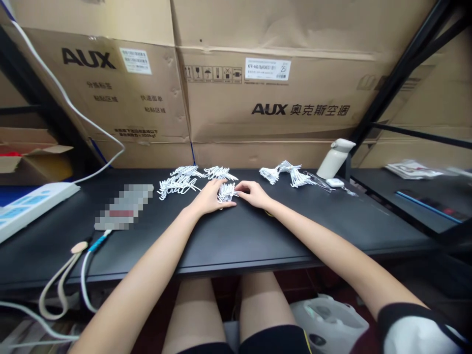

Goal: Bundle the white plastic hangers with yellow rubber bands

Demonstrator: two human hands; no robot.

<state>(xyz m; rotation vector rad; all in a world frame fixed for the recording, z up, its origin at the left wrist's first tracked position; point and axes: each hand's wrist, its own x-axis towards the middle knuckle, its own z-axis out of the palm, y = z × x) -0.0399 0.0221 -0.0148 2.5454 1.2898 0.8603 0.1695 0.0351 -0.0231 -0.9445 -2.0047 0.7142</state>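
Observation:
My left hand (pixel 211 199) curls around a small bunch of white wire hooks (pixel 226 192) on the black table, thumb on the near side and fingers on the far side. From the right, my right hand (pixel 254 193) pinches at the end of the same bunch; the exact piece between its fingertips is too small to make out. Just beyond my left hand lies another pile of white hooks (pixel 220 172). Two more heaps, a nearer one (pixel 177 186) and a farther one (pixel 186 170), spread to its left. Farther right are tied-looking bundles of hooks (pixel 297 176).
A white bottle (pixel 335 160) stands at the back right, with a small white case (pixel 334 183) by it. To the left lie a blurred-out phone-like device (pixel 124 206) on a cable and a white power strip (pixel 35 206). Large cardboard boxes (pixel 221 113) wall the back.

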